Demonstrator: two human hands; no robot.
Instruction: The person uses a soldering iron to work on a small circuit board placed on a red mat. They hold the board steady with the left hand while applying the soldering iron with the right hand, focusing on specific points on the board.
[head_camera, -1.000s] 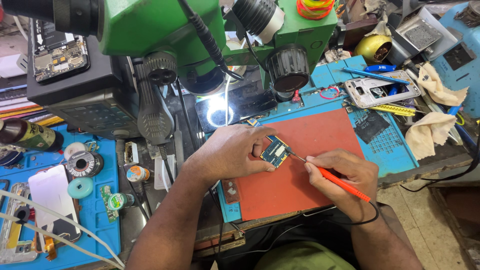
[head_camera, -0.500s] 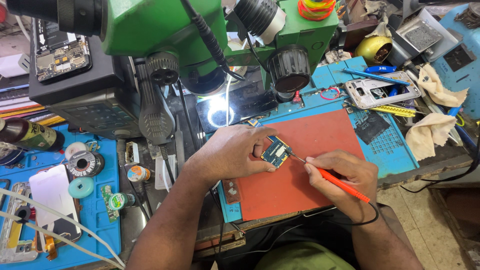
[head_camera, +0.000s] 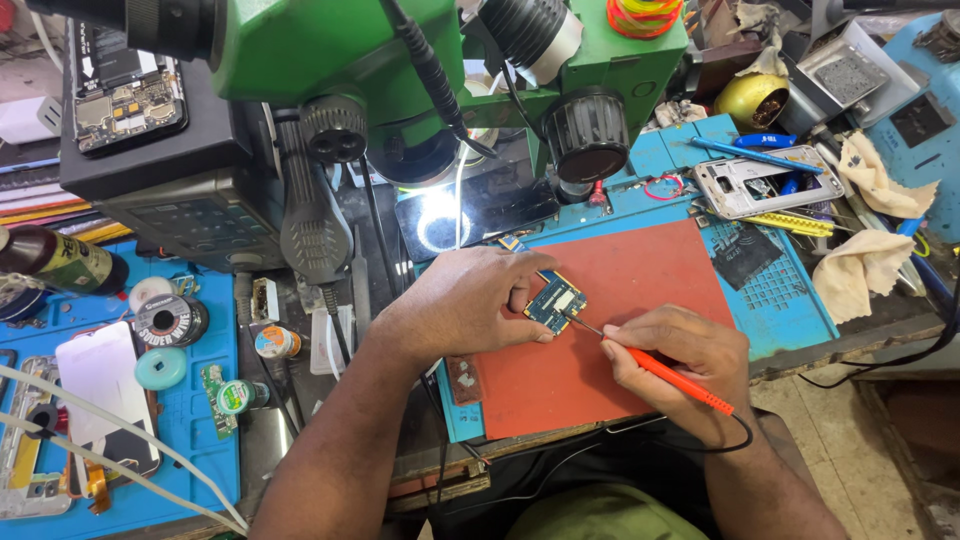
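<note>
At the far left, a blue work mat (head_camera: 190, 450) on the table carries a white phone panel (head_camera: 105, 405), a solder spool (head_camera: 170, 320) and a brown bottle (head_camera: 60, 262). Above them, a dark instrument box (head_camera: 190, 200) supports an opened phone (head_camera: 130, 95).

A green microscope (head_camera: 400, 60) overhangs the centre, with a lit ring lamp (head_camera: 437, 222) beneath it.

The left hand (head_camera: 465, 300) rests on the red-orange mat (head_camera: 640, 300). Its grip is closed, fingers and thumb pinching the edges of a small blue circuit board (head_camera: 556, 302). The board sits slightly tilted just above the mat, near the mat's left part.

The right hand (head_camera: 680, 365) lies just right of the board. Its grip is closed in a pen hold around an orange-handled soldering iron (head_camera: 680, 380). The metal tip meets the lower right edge of the board. A black cord runs from the handle past the wrist.

At the right, a second blue mat (head_camera: 770, 290) carries a stripped phone frame (head_camera: 765, 185). Beige cloths (head_camera: 865, 265) lie beside it.
</note>
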